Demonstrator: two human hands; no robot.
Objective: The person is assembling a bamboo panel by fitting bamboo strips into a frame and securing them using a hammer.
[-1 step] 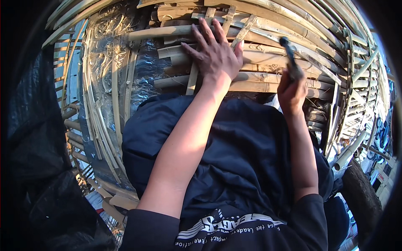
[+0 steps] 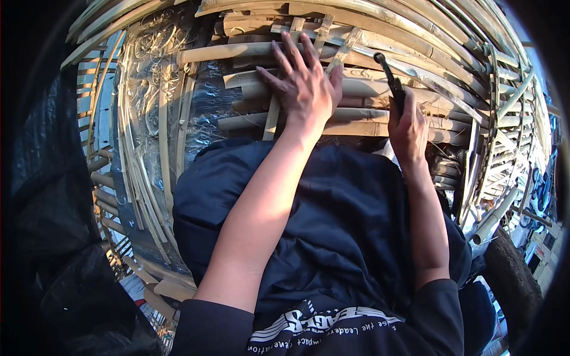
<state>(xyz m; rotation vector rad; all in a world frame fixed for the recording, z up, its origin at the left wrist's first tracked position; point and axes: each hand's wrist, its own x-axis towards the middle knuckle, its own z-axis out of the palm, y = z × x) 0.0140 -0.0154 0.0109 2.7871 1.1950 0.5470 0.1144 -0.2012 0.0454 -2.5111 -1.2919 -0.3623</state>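
Note:
My left hand (image 2: 306, 89) lies flat with fingers spread on a layer of split bamboo slats (image 2: 249, 121), pressing on a thin upright strip (image 2: 272, 121) that crosses them. My right hand (image 2: 408, 127) is closed around a dark tool (image 2: 389, 77), whose slim black end points up and away over the slats. The tool's tip is close to the bamboo, and whether it touches cannot be told. Both forearms reach out over my dark blue clothing (image 2: 338, 219).
More bamboo poles and curved strips (image 2: 415, 35) arch across the top and right. Long thin strips (image 2: 160, 154) and curly shavings (image 2: 154, 53) lie on a shiny grey sheet (image 2: 205, 104) at left. A black sheet (image 2: 41, 249) fills the far left.

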